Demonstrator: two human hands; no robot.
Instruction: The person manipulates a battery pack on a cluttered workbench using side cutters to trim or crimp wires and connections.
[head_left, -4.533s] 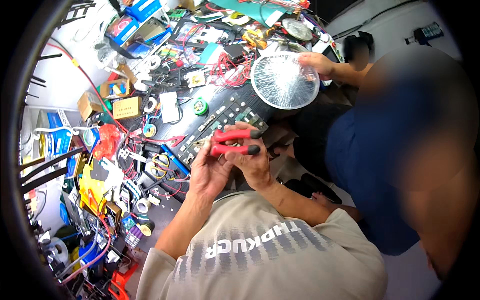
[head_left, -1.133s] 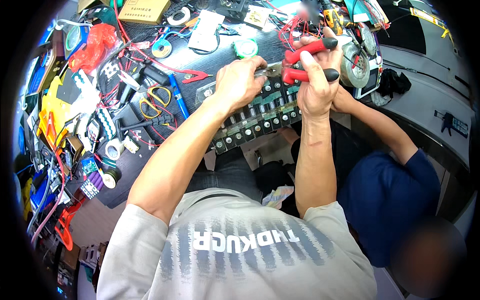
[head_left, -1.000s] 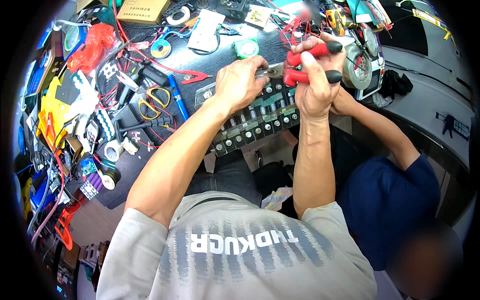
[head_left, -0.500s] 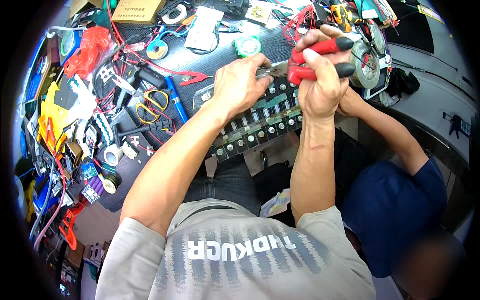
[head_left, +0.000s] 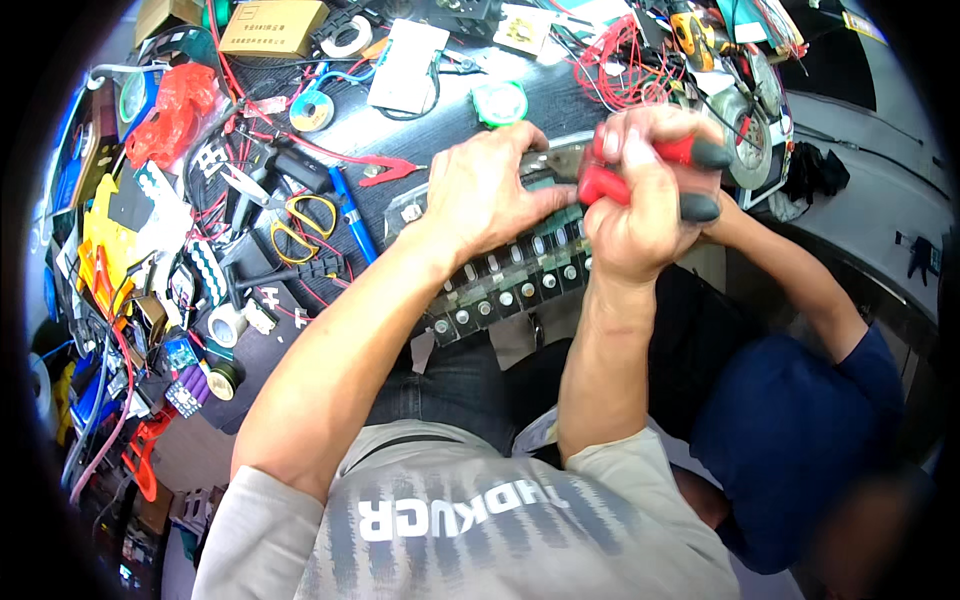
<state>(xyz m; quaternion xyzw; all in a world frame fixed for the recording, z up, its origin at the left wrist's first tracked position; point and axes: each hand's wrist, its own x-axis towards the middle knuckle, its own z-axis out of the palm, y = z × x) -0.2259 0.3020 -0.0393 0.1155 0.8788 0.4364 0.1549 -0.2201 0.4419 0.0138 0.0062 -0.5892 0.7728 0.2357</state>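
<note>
My right hand [head_left: 640, 205] is clenched around the red and black handles of a pair of pliers [head_left: 650, 170], whose jaws point left toward my left hand. My left hand [head_left: 485, 190] lies palm down on a long dark circuit board [head_left: 500, 290] studded with rows of round components, pressing it at its upper end next to the plier jaws. The board lies slanted across the front edge of the black workbench [head_left: 420, 130]. What the jaws bite is hidden under my fingers.
Another person in a dark blue shirt [head_left: 800, 440] sits at my right, an arm reaching under my right hand. On the bench lie yellow-handled scissors [head_left: 290, 225], a blue pen-like tool [head_left: 352, 212], a green tape roll [head_left: 500, 103], red wires [head_left: 620, 55], a cardboard box [head_left: 272, 27] and several small parts.
My view has tipped closer over the board. My right hand has tightened on the plier handles and shifted slightly right; my left hand stays on the board.
</note>
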